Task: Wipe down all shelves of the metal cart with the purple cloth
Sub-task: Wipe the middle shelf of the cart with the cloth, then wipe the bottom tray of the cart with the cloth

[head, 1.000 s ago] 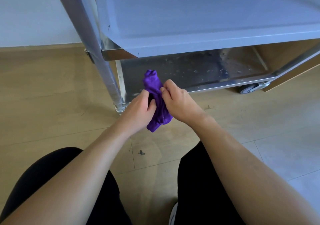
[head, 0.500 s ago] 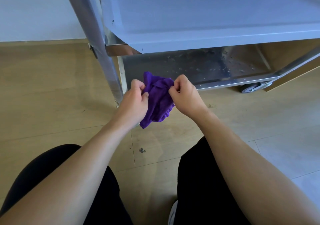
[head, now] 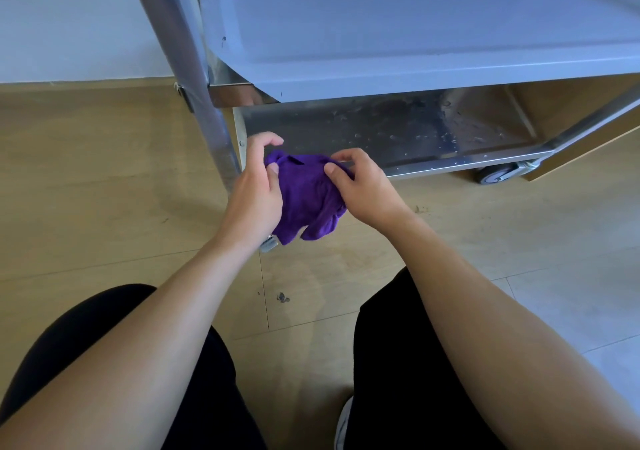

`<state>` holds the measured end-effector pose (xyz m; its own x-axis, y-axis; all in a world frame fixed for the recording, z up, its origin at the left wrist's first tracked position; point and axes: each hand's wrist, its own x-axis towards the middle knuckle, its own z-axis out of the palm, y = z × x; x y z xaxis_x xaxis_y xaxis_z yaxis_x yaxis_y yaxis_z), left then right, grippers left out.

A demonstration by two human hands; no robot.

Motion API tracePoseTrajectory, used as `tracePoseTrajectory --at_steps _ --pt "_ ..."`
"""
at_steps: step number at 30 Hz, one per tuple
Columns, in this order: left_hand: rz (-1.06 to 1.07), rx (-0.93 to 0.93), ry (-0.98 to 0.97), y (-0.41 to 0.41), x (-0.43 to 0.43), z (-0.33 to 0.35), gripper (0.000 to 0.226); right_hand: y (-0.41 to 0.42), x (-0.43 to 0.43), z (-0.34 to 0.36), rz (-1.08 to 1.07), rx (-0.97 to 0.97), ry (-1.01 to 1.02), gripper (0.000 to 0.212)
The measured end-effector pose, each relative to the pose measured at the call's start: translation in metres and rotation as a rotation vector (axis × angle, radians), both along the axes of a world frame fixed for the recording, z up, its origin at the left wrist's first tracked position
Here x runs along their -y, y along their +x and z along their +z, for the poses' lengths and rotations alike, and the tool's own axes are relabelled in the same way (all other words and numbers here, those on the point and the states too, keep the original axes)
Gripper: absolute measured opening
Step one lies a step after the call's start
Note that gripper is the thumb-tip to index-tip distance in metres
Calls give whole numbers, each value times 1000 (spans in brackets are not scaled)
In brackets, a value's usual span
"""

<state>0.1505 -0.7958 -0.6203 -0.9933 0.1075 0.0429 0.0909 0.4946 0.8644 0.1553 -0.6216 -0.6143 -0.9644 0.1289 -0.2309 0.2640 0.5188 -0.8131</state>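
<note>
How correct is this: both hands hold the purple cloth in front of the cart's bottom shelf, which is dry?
Not dry: the head view shows droplets on the bottom shelf. The left hand and right hand hold the purple cloth before it.

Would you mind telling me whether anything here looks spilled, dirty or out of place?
Yes: droplets speckle the cart's bottom shelf, so it looks unwiped, and a small dark scrap lies on the floor.
</note>
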Motion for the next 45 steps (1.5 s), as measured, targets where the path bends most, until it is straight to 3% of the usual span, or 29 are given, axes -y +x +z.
tracePoseTrajectory --at_steps 4,8,10,12,17,21,25,29,32,34,38,39,43,45 --pt "-72 135 0 -2 -1 -5 24 4 0 6 96 -79 -69 27" --pt "-156 156 -59 0 2 -7 59 5 -2 6 163 -44 -42 26" --pt "-180 96 -177 1 3 -8 63 6 -3 8 187 33 -46 49" --pt "-160 34 -283 2 2 -9 54 6 -3 7 228 87 13 62" --pt "-158 -149 -402 2 -1 -12 22 3 -10 3 201 35 252 29" --pt "-231 -195 -429 -1 -5 -17 16 4 -11 -1 248 -65 185 30" --pt "-201 -211 -434 -12 -9 -9 17 -6 -9 0 128 -63 99 22" --pt "-240 -256 -477 -35 -13 -2 43 -38 -10 10 18 -178 121 20" --pt "-260 -192 -637 -38 -15 -12 66 -63 -4 8 -3 -287 214 24" --pt "-262 -115 -712 -34 -13 -27 68 -70 -1 -5 46 -346 407 26" --pt "-298 30 -889 -27 -7 -52 26 -54 2 -51 486 -92 686 54" --pt "-305 35 -921 -26 -6 -56 23 -51 3 -60 543 -76 691 59" --pt "-255 24 -970 -22 -5 -68 32 -58 5 -71 508 -263 587 37" --pt "-201 73 -985 -21 -4 -72 41 -60 6 -82 495 -208 552 37"
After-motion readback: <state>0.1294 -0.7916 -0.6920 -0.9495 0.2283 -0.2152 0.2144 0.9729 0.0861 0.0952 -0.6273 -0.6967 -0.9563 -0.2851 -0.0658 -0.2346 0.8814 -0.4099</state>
